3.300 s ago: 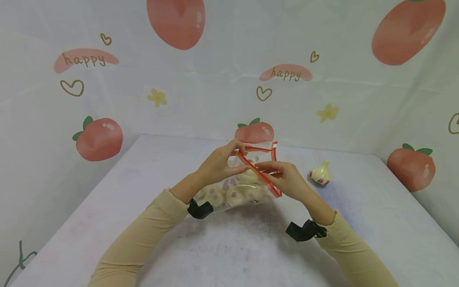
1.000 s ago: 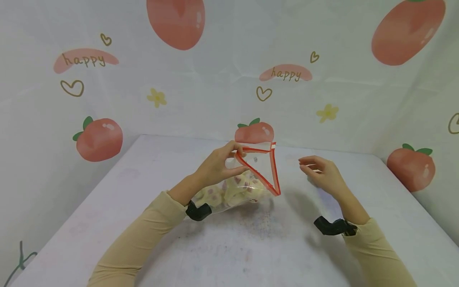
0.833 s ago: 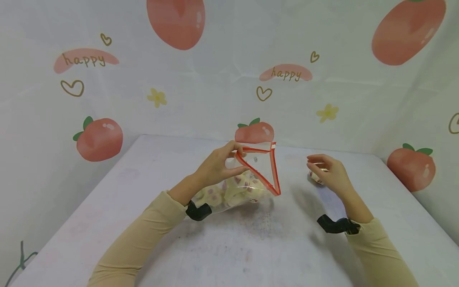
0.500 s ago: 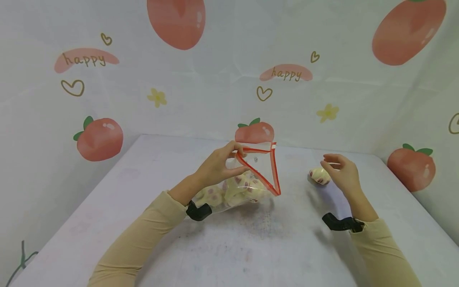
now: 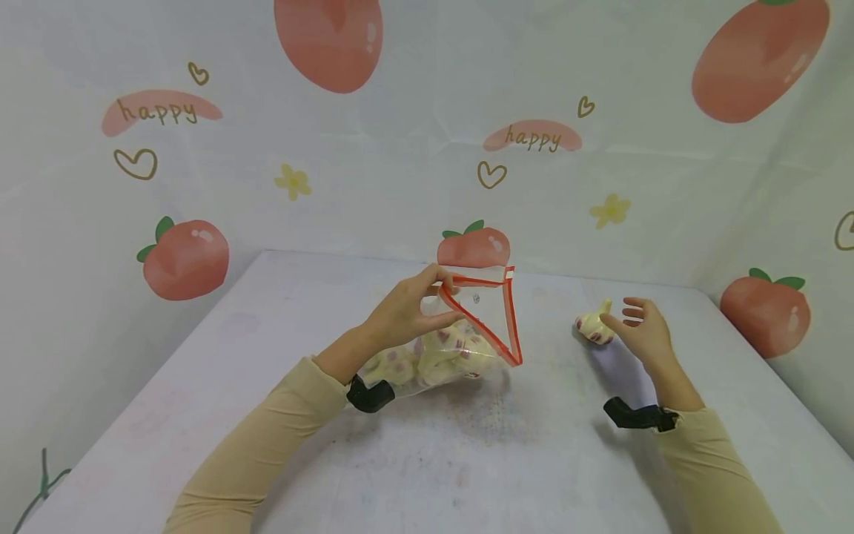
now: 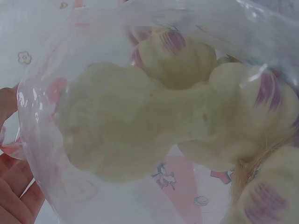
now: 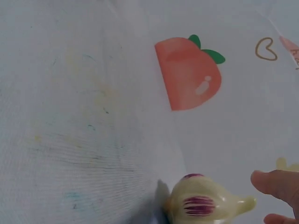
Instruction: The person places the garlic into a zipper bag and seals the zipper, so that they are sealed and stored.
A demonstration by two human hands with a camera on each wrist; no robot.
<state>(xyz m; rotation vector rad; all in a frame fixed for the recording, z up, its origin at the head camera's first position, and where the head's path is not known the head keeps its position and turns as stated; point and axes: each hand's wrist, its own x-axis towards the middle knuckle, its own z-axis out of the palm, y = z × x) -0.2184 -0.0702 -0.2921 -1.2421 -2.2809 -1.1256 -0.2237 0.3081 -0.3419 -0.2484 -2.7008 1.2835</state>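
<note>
In the head view my left hand [image 5: 408, 308] pinches the red-edged mouth of a clear zip bag [image 5: 490, 305], which gapes toward the right. Several white garlic bulbs [image 5: 443, 352] with purple patches lie inside; the left wrist view shows garlic bulbs [image 6: 121, 123] up close through the plastic. One loose garlic bulb [image 5: 594, 328] sits on the table to the right, its stem pointing up. Just right of it hovers my right hand [image 5: 647, 334], fingers parted and holding nothing. The right wrist view has the thumb and a finger beside the stem of this bulb [image 7: 201, 201].
A white-covered table [image 5: 427, 460] lies beneath both hands. Behind it hangs a white cloth [image 5: 394, 208] printed with fruit, hearts and flowers. Black wrist pieces [image 5: 630, 414] stick out below each wrist. A thin green cord [image 5: 45, 486] shows at the lower left.
My right hand has left the bag's mouth and moved right, passing over the loose garlic bulb to its far side, so the bulb shows again. The left hand keeps its grip on the bag.
</note>
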